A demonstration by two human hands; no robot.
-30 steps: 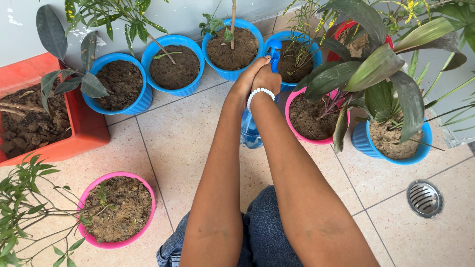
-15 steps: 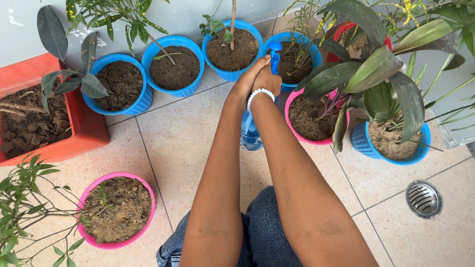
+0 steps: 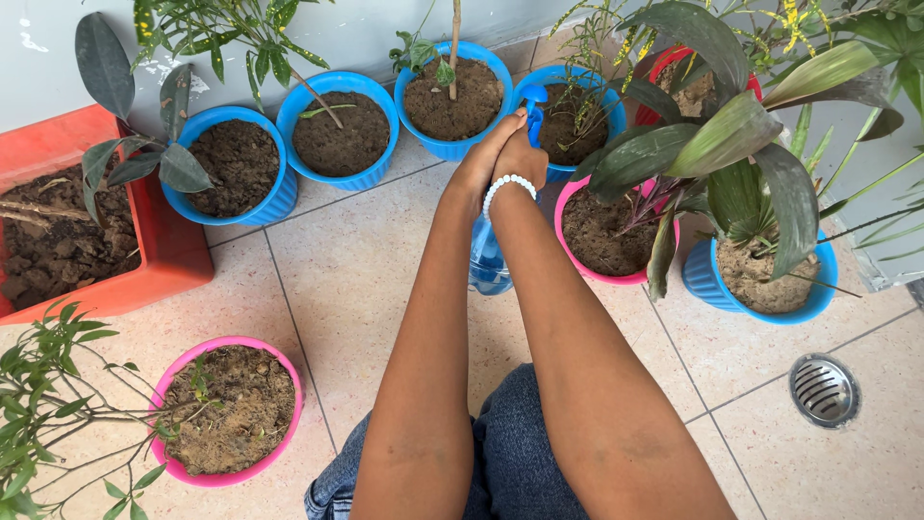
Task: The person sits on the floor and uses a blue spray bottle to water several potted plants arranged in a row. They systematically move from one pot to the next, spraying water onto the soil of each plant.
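Observation:
Both my hands are wrapped around a blue spray bottle (image 3: 488, 262) held upright above the tiled floor. My left hand (image 3: 478, 159) grips the upper part from the left side. My right hand (image 3: 522, 154), with a white bead bracelet on the wrist, closes over the blue spray head from the right. The clear blue body of the bottle hangs below my wrists, partly hidden by my right forearm. The nozzle points toward a blue pot (image 3: 545, 85) of dark soil with a thin-leaved plant.
Blue pots (image 3: 279, 197) with soil line the wall, with a blue pot (image 3: 472, 144) straight ahead. An orange rectangular planter (image 3: 168, 246) stands left, a pink pot (image 3: 568, 241) right of the bottle, another pink pot (image 3: 168, 462) near left. A floor drain (image 3: 824, 389) lies right.

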